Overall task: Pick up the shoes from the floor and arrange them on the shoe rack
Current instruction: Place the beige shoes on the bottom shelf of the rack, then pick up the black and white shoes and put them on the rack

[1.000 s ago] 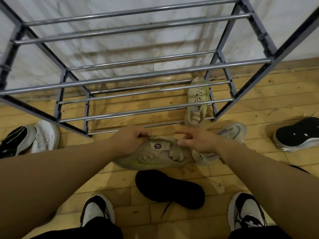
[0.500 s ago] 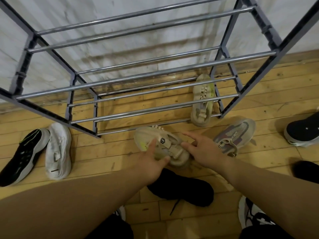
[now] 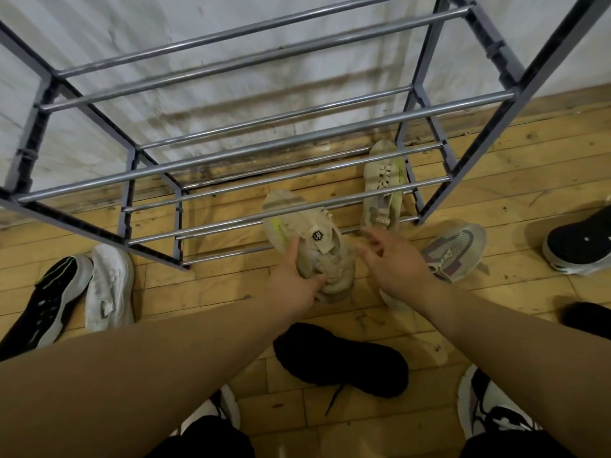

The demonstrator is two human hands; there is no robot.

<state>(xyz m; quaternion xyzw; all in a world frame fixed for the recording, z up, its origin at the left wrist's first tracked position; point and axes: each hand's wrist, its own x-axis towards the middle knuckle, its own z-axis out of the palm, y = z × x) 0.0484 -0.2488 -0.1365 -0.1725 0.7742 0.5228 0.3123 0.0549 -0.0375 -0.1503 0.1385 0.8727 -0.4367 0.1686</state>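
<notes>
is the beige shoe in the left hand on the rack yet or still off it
Partly on: the beige shoe has its toe over the rack's bottom bars, while its heel sticks out in front, gripped by the left hand.

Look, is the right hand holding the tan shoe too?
No, only the left hand grips the tan shoe, while the right hand hovers beside it with fingers spread, not touching.
</notes>
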